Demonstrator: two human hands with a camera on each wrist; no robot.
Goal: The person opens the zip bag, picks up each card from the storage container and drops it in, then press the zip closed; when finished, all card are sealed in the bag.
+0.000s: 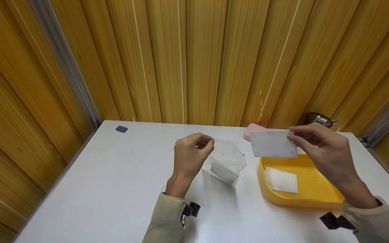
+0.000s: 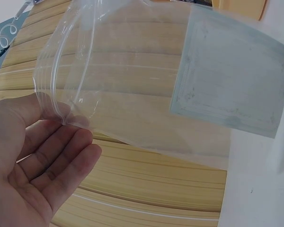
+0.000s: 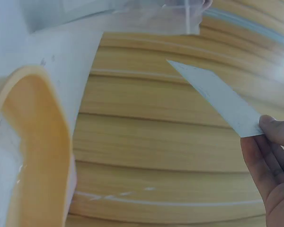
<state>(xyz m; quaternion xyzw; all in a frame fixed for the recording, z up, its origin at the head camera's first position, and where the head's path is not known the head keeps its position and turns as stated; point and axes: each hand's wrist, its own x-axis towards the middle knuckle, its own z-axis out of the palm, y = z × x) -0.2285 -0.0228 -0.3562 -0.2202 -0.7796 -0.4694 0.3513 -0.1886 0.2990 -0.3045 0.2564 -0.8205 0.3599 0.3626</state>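
Finger and thumb of my left hand (image 1: 191, 158) pinch a clear zip bag (image 1: 228, 152) near its zip edge, seen close in the left wrist view. Low in the bag lies a pale rectangular sheet (image 2: 232, 71); whether it is one or a stack I cannot tell. My right hand (image 1: 329, 155) pinches a thin, flat, whitish rectangular card (image 1: 272, 144) by one end, held up above the yellow tray (image 1: 319, 184). Inside the tray, at its left side, several similar cards (image 1: 284, 180) overlap. The bag hangs left of the tray, apart from the held card.
Behind the held card is a pink object (image 1: 252, 130), partly hidden. A dark holder with pens (image 1: 319, 119) stands at the back right. At the back left of the white table (image 1: 113, 182) lies a small dark block (image 1: 121, 129). Wood-patterned panels (image 1: 201, 60) rise behind.
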